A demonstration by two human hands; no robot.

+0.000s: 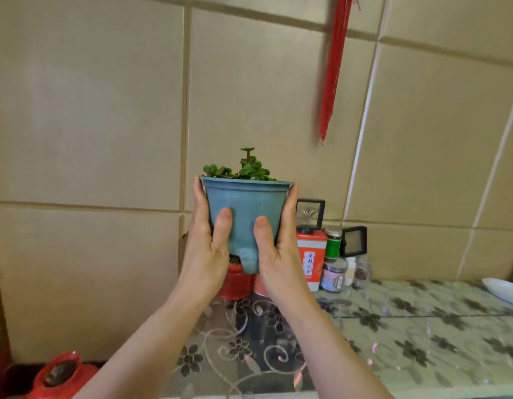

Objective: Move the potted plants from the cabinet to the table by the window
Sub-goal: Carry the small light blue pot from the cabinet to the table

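Note:
A blue-green plastic pot [245, 205] with a small green succulent [243, 169] is held up in the air in front of the beige padded wall, above the cabinet top [408, 326]. My left hand [209, 246] grips its left side and my right hand [274, 249] grips its right side, both thumbs across the front. Directly below the lifted pot stand two small red pots [235, 283] on the cabinet, mostly hidden by my hands.
Right of the red pots stand a red tea tin [311, 254], several small jars [334, 273] and two black framed boxes [354, 240]. A white dish [505, 289] lies at the right edge. A red tassel [334, 67] hangs on the wall. A red pot [59, 375] sits at bottom left.

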